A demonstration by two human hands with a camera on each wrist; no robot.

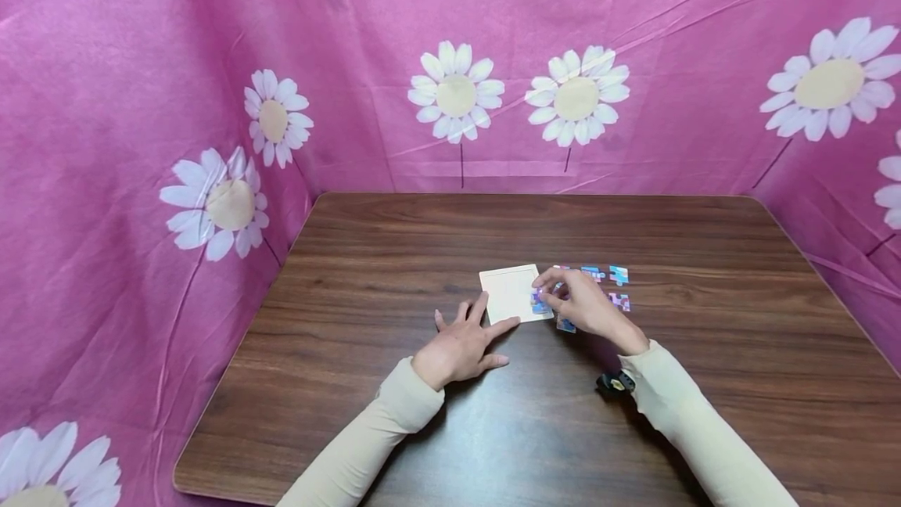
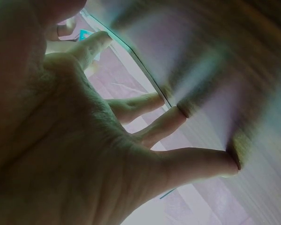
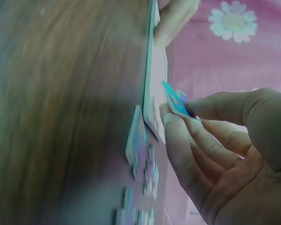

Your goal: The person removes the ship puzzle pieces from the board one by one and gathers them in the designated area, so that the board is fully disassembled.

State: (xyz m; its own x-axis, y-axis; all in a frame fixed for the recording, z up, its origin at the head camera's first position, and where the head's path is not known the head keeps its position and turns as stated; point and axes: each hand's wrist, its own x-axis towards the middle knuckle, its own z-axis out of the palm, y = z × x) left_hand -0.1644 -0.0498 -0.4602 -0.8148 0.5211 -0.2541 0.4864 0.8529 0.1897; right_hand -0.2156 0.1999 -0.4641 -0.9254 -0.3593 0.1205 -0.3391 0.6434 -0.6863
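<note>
A pale square puzzle tray [image 1: 505, 297] with a raised rim lies on the table. My left hand [image 1: 461, 346] has its fingers spread at the tray's left and front edges, fingertips touching it; in the left wrist view the fingers [image 2: 145, 103] are extended along the rim. Over the tray's right side, my right hand [image 1: 587, 305] pinches a jigsaw piece [image 1: 539, 302] between thumb and fingers. The right wrist view shows this blue and purple piece [image 3: 177, 101] held tilted above the tray [image 3: 154, 79]. The piece's far side is hidden by the fingers.
Several loose jigsaw pieces lie right of the tray, among them one at the back right [image 1: 619, 275] and one nearer the front [image 1: 566, 324]; the right hand partly covers the group. A small black device [image 1: 615, 383] is at the right cuff. A pink flowered curtain [image 1: 521, 14] surrounds the table [image 1: 366, 257].
</note>
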